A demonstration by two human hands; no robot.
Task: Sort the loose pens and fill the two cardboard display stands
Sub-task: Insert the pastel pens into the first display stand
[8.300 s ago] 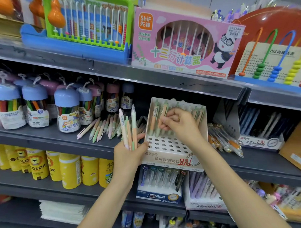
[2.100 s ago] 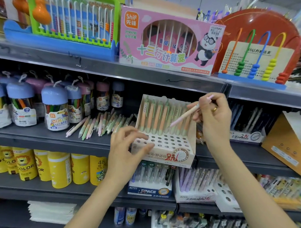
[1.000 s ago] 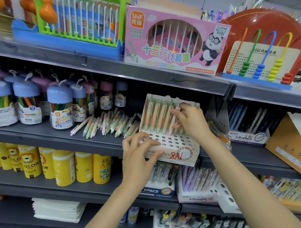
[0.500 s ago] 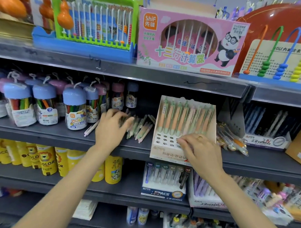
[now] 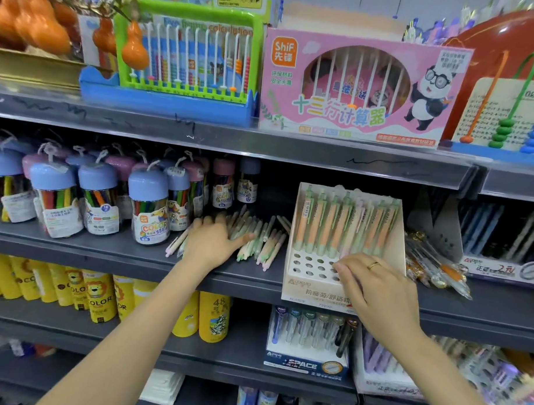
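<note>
A white cardboard display stand [image 5: 305,287] with round holes sits on the middle shelf, its back rows filled with orange and green pens [image 5: 331,225]. My right hand [image 5: 375,285] rests on the stand's front right, fingers lying over the holes. A pile of loose pastel pens [image 5: 264,238] lies on the shelf left of the stand. My left hand [image 5: 213,240] lies flat on the pile with fingers spread. Only one such stand is plainly seen on this shelf.
Tubs of colour pens with blue and purple lids [image 5: 150,204] stand left of the pile. Bagged pens [image 5: 433,265] and another pen stand [image 5: 499,265] lie to the right. Abacus toys [image 5: 354,87] fill the shelf above; yellow tubs [image 5: 102,296] and pen boxes [image 5: 309,343] sit below.
My right hand put a pink pen into the stand and dropped to its front. My left hand left the stand's front and now rests on the loose pens.
</note>
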